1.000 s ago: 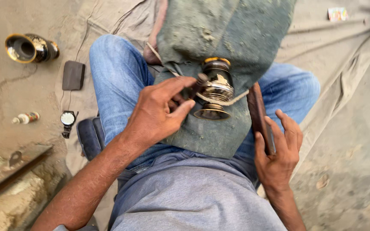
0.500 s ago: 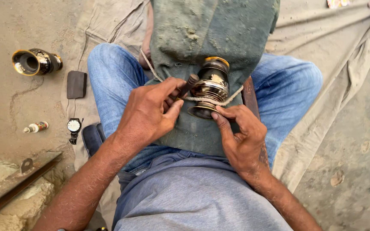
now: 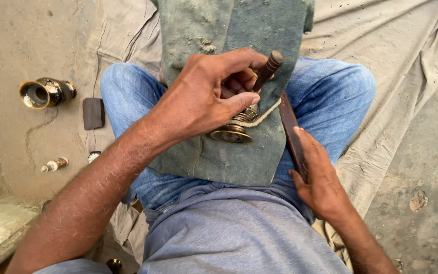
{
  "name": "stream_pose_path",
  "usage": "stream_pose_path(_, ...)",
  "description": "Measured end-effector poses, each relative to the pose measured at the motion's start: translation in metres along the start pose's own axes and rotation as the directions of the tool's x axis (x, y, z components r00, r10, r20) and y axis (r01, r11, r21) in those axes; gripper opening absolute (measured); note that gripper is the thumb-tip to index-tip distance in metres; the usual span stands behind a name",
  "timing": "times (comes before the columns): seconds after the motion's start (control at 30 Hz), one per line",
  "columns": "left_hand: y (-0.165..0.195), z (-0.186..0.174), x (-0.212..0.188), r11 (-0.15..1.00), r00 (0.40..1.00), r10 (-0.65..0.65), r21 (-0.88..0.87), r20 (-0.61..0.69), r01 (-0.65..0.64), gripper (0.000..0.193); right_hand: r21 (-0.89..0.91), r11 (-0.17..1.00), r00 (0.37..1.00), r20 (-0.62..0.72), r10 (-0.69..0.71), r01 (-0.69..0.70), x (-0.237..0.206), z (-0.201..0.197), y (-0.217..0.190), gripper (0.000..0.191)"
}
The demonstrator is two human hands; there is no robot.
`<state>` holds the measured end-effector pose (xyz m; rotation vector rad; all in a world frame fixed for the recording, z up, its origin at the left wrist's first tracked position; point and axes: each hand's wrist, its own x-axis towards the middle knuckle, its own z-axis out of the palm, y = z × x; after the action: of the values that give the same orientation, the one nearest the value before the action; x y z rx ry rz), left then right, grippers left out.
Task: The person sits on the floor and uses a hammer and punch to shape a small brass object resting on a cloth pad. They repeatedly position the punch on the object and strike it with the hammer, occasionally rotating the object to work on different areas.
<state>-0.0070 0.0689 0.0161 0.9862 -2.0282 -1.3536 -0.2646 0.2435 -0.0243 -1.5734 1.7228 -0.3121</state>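
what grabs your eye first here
The left hand in the middle, clamped over a brass piece on a green cloth across the lap, a tool handle sticking up by its fingers. The right hand grips a dark stick beside it. Another brass piece lies far left.

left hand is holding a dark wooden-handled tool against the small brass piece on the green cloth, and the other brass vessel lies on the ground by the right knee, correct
Not quite. The head view shows the other brass vessel on the ground by the left knee, not the right. The rest holds: the left hand holds the dark wooden-handled tool against the small brass piece on the green cloth.
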Motion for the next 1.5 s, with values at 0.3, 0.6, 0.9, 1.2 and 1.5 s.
stream_pose_path(0.3,0.012,-0.002,0.024,0.970,0.985,0.065,0.223,0.159,-0.100,0.043,0.850,0.465,0.952,-0.302,0.044,0.248,-0.002,-0.045,0.006,0.079)
stream_pose_path(0.6,0.022,-0.007,0.034,0.955,0.963,0.145,0.222,0.228,-0.196,0.045,0.059,0.998,0.967,-0.254,-0.009,0.024,0.012,-0.096,-0.015,0.063)
stream_pose_path(0.9,0.008,-0.004,0.020,0.946,0.974,0.166,0.254,0.155,-0.202,0.041,-0.015,0.978,0.961,-0.188,0.203,-0.210,0.015,-0.107,-0.010,0.053)
stream_pose_path(1.2,0.002,-0.010,-0.009,0.970,0.980,0.200,0.136,0.014,-0.200,0.043,-0.340,0.936,0.993,-0.099,0.059,-0.089,0.031,-0.124,-0.051,0.047)
stream_pose_path(1.5,-0.004,-0.017,0.003,0.982,0.989,0.130,0.126,0.076,-0.139,0.044,0.157,0.976,0.958,-0.221,0.184,-0.151,0.018,-0.104,-0.036,0.039)
